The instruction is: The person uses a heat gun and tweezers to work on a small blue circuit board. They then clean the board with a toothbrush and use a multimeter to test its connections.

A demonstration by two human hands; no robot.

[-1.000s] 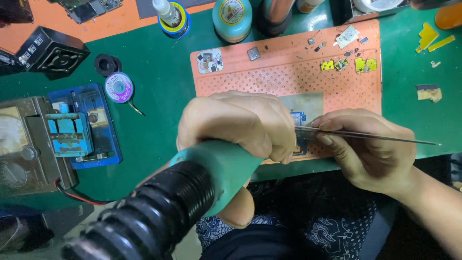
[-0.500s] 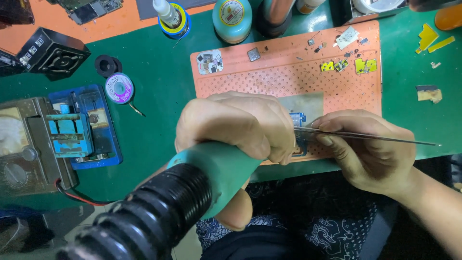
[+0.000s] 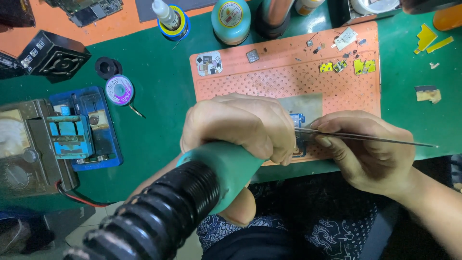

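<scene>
My left hand [image 3: 240, 127] is wrapped around the teal handle of a hot-air tool [image 3: 224, 168], whose black ribbed hose [image 3: 154, 221] runs toward the camera. My right hand [image 3: 368, 149] pinches thin metal tweezers [image 3: 365, 138], their long end pointing right. Both hands meet over a small blue circuit part [image 3: 297, 119] lying on a grey plate [image 3: 305, 103] on the orange perforated work mat [image 3: 288, 77]. The tool's nozzle and the tweezer tips are hidden by my left hand.
A blue board holder [image 3: 82, 127] and a grey meter [image 3: 24, 149] sit at the left. A solder spool [image 3: 119, 90], a black fan box [image 3: 54, 55], a teal tin [image 3: 230, 19] and a dropper bottle [image 3: 166, 14] stand behind. Small chips and yellow scraps [image 3: 346, 65] lie on the mat.
</scene>
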